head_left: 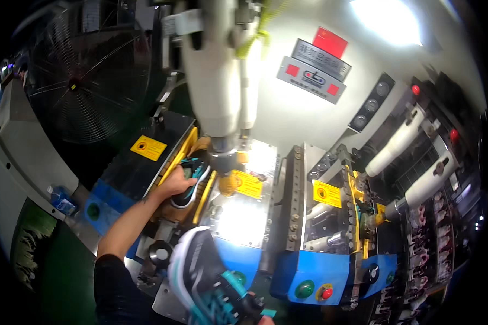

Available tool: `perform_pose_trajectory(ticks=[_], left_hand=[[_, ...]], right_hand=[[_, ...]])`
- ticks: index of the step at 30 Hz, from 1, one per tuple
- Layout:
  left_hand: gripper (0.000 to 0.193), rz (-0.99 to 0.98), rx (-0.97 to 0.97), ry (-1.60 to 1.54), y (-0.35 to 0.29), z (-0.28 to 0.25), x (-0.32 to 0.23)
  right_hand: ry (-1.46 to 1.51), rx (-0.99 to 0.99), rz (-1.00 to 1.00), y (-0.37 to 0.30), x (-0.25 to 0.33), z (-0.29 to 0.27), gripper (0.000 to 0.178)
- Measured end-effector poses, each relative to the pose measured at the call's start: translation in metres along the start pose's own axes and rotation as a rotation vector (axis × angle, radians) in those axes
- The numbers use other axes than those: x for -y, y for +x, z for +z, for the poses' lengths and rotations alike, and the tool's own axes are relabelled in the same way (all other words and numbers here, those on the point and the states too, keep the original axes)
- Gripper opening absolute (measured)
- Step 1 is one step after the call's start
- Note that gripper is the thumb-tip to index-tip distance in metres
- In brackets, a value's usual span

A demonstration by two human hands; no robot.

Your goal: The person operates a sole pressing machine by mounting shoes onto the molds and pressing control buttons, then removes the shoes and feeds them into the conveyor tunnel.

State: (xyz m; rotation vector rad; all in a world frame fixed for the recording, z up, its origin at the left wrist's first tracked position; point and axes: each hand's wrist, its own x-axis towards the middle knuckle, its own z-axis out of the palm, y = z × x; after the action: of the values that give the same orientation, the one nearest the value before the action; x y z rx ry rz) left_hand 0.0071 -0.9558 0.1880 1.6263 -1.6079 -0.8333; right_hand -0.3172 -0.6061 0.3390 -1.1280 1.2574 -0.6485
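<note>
The near shoe (203,273), probably light and soft but best gripped by its stiffer sole (178,266), tilts before the blue-fronted machine (248,257), seemingly pinched by the mostly cropped right hand (266,320), while the left hand (174,182) grasps another shoe (200,172) between yellow guards (205,198).

FREE: gap (275,222) between blue bases (317,268) | BLOCKING: white column (214,86), yellow plates (204,198) flanking far shoe (200,172), near shoe (200,262)
</note>
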Motion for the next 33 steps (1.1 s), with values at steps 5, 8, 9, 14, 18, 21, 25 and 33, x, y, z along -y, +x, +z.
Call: perform_pose_trajectory(ticks=[5,8,9,14,18,21,25,33], left_hand=[[0.058,-0.327,0.223,-0.476,-0.015,-0.081,-0.088],[0.05,-0.265,0.054,-0.913,-0.114,-0.128,-0.086],[0.055,-0.206,-0.189,-0.984,-0.153,-0.12,-0.048],[0.052,-0.014,-0.661,-1.35,-0.332,-0.126,0.03],[0.048,-0.542,-1.083,-1.162,-0.436,-0.11,0.001],[0.046,-0.879,-1.102,-1.184,-0.467,-0.063,0.036],[0.044,-1.035,-1.158,-1.161,-0.502,-0.035,0.008],[0.045,-1.014,-0.944,-1.3,-0.483,-0.016,-0.023]], right_hand=[[0.026,-0.104,-0.223,0.043,0.016,0.016,0.038],[0.129,-0.008,0.147,0.06,0.044,0.03,0.051],[0.169,0.059,0.026,0.094,0.043,0.034,0.061],[0.216,0.123,0.389,0.273,0.11,0.054,0.043],[-0.399,-0.274,0.017,0.378,0.1,0.135,0.061],[-0.658,-0.566,-0.349,0.408,0.041,0.137,0.082],[-0.668,-0.541,-0.435,0.413,0.051,0.137,0.079],[-0.681,-0.131,-0.136,0.382,0.073,0.09,0.083]])
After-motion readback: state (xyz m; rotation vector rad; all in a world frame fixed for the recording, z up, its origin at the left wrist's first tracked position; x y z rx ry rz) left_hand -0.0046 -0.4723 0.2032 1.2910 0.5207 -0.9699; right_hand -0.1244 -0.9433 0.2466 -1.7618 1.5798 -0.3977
